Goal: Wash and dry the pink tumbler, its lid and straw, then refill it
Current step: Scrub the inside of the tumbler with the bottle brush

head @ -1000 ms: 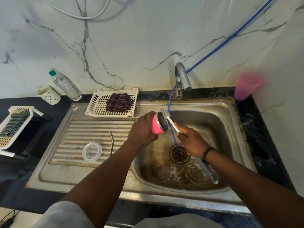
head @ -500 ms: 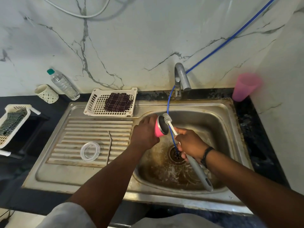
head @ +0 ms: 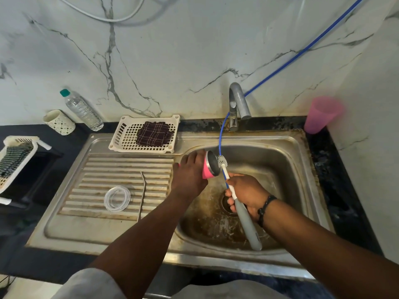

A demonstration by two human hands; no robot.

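Here our left hand (head: 190, 175) clamps the pink steel-rimmed tumbler (head: 209, 167) sideways over the steel sink (head: 302, 160), mouth facing the white bottle brush (head: 222, 161) gripped in our right hand (head: 246, 193), presumably for scrubbing inside.

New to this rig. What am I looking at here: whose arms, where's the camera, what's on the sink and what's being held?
There is no robot: these are a person's two bare arms, filmed by one wide-angle camera worn on their head, looking forward and down at a steel kitchen sink.

The left hand grips the pink tumbler on its side over the basin, its mouth turned toward the right hand. The right hand holds a bottle brush by its grey handle, with the bristle head at the tumbler's mouth.

On the draining board lie a clear lid and a thin metal straw. Behind them a white basket holds a dark checked cloth. Along the wall stand a patterned cup, a water bottle, the tap and a pink plastic cup.
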